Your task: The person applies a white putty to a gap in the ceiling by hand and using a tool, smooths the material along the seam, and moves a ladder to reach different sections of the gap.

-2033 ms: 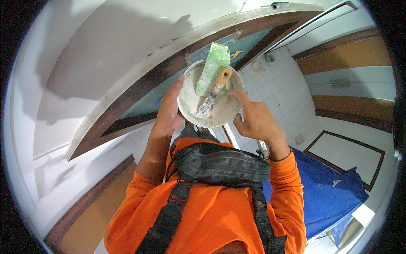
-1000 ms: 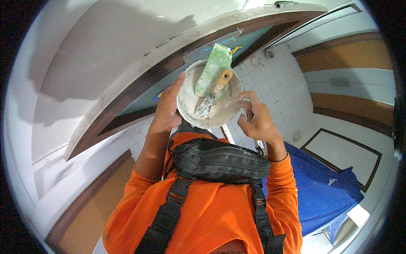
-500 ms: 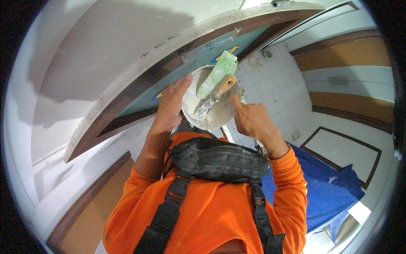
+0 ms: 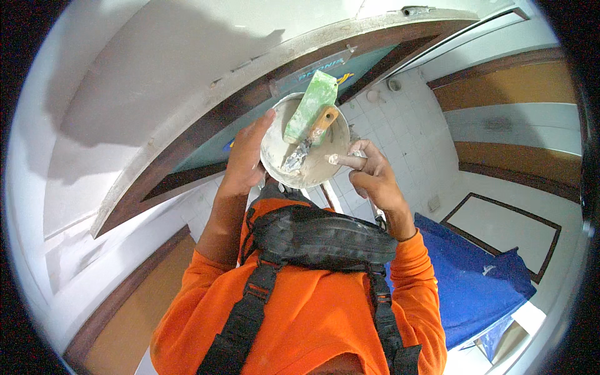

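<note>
My left hand (image 4: 247,153) is closed on the left side of a round bowl (image 4: 267,159) smeared inside with whitish paste. In the bowl, a green flat scraper (image 4: 315,100) leans over the far rim. Beside it lies a putty knife (image 4: 322,124) with a wooden handle, its blade coated in paste. My right hand (image 4: 377,172) is at the bowl's right rim with the index finger stretched toward the inside. A dab of paste sits on that fingertip. The other fingers are bent, and no tool is in this hand.
A wall with a dark-framed panel (image 4: 206,140) curves past the bowl's far left. White floor tiles (image 4: 400,128) lie below to the right. A blue cloth (image 4: 465,281) covers something at the lower right. A black waist bag (image 4: 322,236) is strapped at my front.
My right hand has drawn back from the bowl's inner right side, its index finger now showing with paste on it. The bowl has shifted slightly left with my left hand.
</note>
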Motion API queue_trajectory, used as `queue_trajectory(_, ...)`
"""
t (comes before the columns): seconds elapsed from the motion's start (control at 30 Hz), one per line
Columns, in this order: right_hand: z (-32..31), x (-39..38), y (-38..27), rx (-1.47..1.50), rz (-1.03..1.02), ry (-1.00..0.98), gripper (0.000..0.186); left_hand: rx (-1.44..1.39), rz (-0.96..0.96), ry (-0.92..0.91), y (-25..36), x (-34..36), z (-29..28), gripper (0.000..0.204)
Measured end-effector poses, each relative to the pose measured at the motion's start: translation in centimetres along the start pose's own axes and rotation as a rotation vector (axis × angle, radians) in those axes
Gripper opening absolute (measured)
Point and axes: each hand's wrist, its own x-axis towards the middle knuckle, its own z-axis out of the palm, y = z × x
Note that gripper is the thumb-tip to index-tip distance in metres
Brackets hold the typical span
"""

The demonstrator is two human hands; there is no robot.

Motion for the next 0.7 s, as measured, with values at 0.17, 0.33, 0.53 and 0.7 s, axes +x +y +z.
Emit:
queue_trajectory(0.17, 0.4, -0.1, -0.5, 0.265, 0.002, 0.048, 0.051, -0.398, -0.241, 0.017, 3.4, -0.7, 1.9, 0.050)
queue_trajectory(0.33, -1.1, 0.5, 1.8, -0.254, -0.292, 0.060, 0.053, -0.422, -0.266, -0.023, 3.9, -0.6, 2.1, 0.049)
queue_trajectory(0.53, 1.0, -0.8, -0.8, -1.165, -0.294, 0.133, 0.055, -0.318, -0.231, -0.012, 4.6, -1.2, 2.2, 0.046)
queue_trajectory(0.7, 1.1, -1.2, -1.2, -1.459, -0.241, 0.096, 0.052, -0.201, -0.155, -0.023, 3.3, -0.7, 0.9, 0.046)
